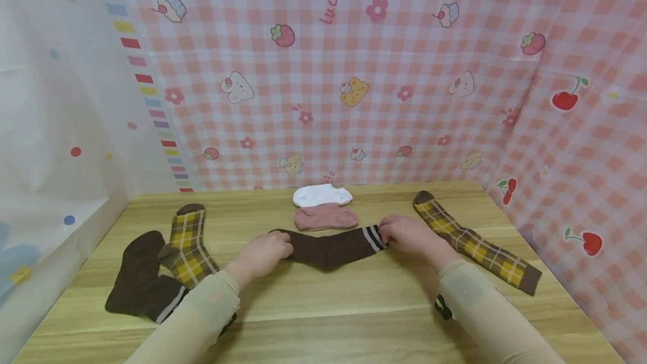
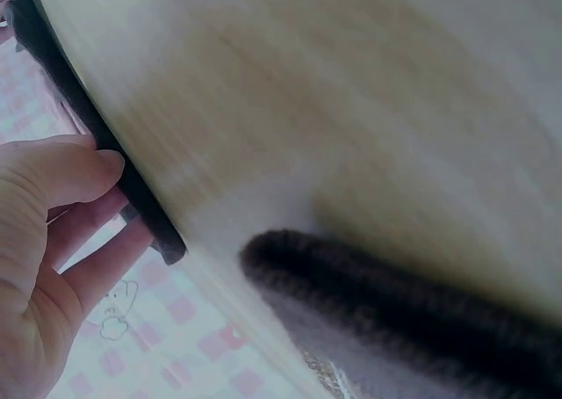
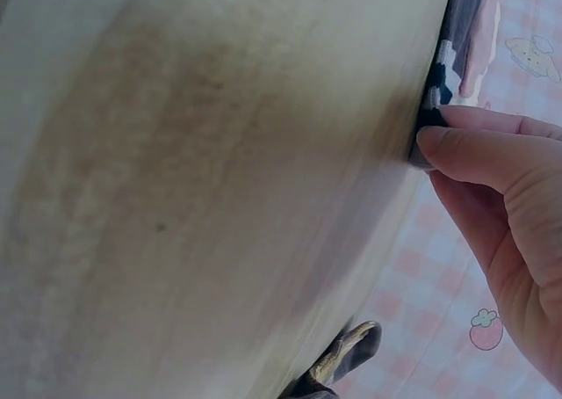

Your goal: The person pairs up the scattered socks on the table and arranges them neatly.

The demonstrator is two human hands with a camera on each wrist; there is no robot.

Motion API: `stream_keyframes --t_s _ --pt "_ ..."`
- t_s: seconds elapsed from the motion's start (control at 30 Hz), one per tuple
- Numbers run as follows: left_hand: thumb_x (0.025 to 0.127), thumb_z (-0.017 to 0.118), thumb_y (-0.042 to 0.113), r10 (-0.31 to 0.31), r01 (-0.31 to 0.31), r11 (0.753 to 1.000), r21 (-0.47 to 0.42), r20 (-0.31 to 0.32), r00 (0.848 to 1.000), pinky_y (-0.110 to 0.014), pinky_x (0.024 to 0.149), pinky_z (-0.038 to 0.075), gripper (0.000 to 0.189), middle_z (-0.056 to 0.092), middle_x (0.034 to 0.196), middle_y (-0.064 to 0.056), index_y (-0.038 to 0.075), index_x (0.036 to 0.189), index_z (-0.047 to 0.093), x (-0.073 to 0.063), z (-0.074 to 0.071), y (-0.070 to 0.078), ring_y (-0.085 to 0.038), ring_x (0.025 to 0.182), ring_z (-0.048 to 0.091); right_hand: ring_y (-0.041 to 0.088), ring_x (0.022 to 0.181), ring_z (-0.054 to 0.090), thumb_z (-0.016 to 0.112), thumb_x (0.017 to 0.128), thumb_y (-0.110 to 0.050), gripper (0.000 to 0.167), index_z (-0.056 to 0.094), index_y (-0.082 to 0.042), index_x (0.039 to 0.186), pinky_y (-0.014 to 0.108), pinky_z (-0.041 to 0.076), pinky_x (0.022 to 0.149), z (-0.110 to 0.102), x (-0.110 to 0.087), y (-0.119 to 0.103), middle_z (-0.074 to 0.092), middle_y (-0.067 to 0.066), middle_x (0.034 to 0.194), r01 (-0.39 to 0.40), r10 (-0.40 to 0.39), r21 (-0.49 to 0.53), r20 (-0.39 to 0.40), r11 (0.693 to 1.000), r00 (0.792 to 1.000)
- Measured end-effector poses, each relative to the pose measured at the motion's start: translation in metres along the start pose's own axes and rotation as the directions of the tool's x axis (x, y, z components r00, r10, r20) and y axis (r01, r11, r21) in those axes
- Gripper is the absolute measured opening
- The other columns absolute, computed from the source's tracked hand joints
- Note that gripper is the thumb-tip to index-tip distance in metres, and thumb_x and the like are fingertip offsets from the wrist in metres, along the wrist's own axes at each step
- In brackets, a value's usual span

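Note:
A dark brown sock [image 1: 328, 249] with white stripes at its cuff lies stretched sideways across the middle of the table. My left hand [image 1: 265, 253] pinches its toe end; in the left wrist view, the thumb presses the sock [image 2: 145, 192] against the fingers. At the striped cuff, my right hand [image 1: 410, 236] pinches the opening between thumb and fingers, as the right wrist view also shows at the cuff [image 3: 428, 118]. Just behind this sock lie a pink ankle sock [image 1: 326, 217] and, farther back, a white ankle sock [image 1: 319, 195].
Another brown sock [image 1: 136, 280] lies bent on the left, beside a yellow-brown plaid sock [image 1: 189, 246], both near my left forearm. A second plaid sock [image 1: 477, 246] lies diagonally on the right, beyond my right forearm. Patterned cloth [image 1: 323, 72] hangs behind the table.

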State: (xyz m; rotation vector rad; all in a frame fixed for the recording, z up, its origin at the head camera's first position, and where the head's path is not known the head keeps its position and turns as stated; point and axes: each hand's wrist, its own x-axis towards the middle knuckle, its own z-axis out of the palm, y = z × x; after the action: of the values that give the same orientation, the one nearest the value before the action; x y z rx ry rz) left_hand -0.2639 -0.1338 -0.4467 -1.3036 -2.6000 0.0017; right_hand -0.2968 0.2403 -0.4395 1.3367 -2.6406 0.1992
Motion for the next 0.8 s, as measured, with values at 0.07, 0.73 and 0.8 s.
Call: stream_keyframes --t_s 0.07,0.73,0.8 --pt "0.075 0.067 -0.012 0.0 0.0 1.0 0.002 -0.003 1.0 -0.03 0.06 0.049 0.026 0.047 0.073 0.002 0.012 0.067 0.061 -0.0001 0.0005 -0.0002 -0.017 0.069 0.053 0.012 0.072 0.057 0.064 0.074 0.013 0.026 0.063 -0.013 0.071 0.029 0.051 0.064 0.0001 0.0004 0.0001 0.06 -0.003 0.082 -0.012 0.012 -0.006 0.002 1.0 1.0" --pt "0.073 0.074 -0.004 0.013 -0.013 0.999 -0.037 0.009 1.0 -0.032 0.062 0.051 0.024 0.046 0.074 0.001 0.012 0.067 0.057 -0.0041 -0.001 -0.0003 -0.019 0.07 0.054 0.008 0.067 0.046 0.077 0.076 0.003 0.033 0.052 -0.016 0.068 0.025 0.043 0.06 -0.004 0.0008 -0.0049 0.054 -0.005 0.079 -0.029 0.03 -0.019 0.031 0.999 0.999" --pt "0.074 0.074 -0.001 0.037 -0.037 0.998 -0.055 0.003 0.999 -0.031 0.062 0.05 0.025 0.045 0.075 0.001 0.012 0.066 0.055 -0.0055 -0.003 -0.0013 -0.017 0.069 0.051 0.008 0.067 0.047 0.077 0.077 0.002 0.033 0.051 -0.017 0.067 0.025 0.042 0.06 -0.0043 0.0008 -0.0055 0.056 -0.004 0.081 -0.036 0.037 -0.026 0.034 0.999 0.999"
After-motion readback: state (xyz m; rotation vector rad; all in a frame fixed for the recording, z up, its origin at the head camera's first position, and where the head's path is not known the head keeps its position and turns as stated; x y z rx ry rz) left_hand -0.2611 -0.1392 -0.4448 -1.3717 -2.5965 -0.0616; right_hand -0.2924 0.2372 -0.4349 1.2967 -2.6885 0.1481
